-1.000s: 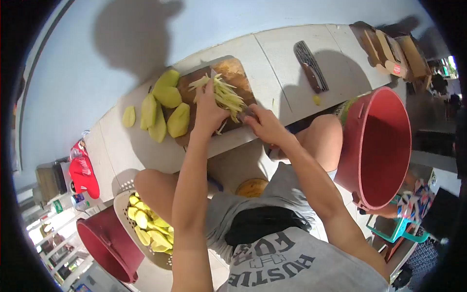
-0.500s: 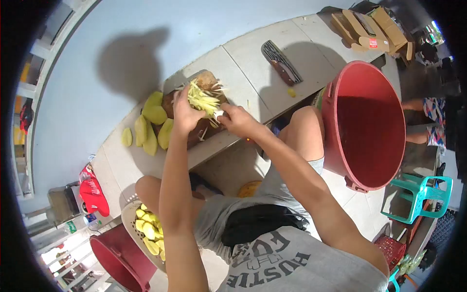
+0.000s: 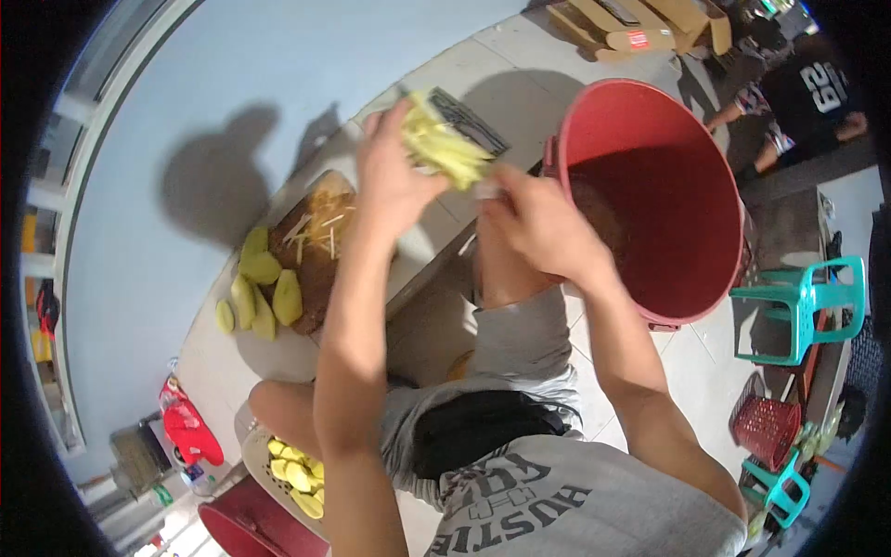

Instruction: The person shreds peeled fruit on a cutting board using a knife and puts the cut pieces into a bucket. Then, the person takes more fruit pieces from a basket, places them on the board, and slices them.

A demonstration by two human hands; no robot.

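A bundle of pale green-yellow strips point(image 3: 440, 144) is held up between my hands, left of the large red tub point(image 3: 654, 200). My left hand point(image 3: 392, 172) is closed around the bundle's left side. At its right end my right hand point(image 3: 543, 223) is closed, blurred, on what looks like a knife, mostly hidden by the fingers. A few loose strips lie on the wooden cutting board point(image 3: 320, 269). Peeled green pieces point(image 3: 259, 267) rest beside and partly on the board. Behind the bundle, a patterned blade point(image 3: 471, 121) lies on the tiled surface.
Cardboard boxes point(image 3: 617, 32) sit at the top. A person point(image 3: 803, 97) is beyond the tub, near a teal stool point(image 3: 803, 306) and a red basket point(image 3: 768, 425). A colander point(image 3: 264, 461) with yellow pieces and another red tub point(image 3: 255, 520) are at lower left.
Both hands have lifted the strips off the board and carried them right toward the large tub. The view has turned right, bringing the tub closer to the centre.
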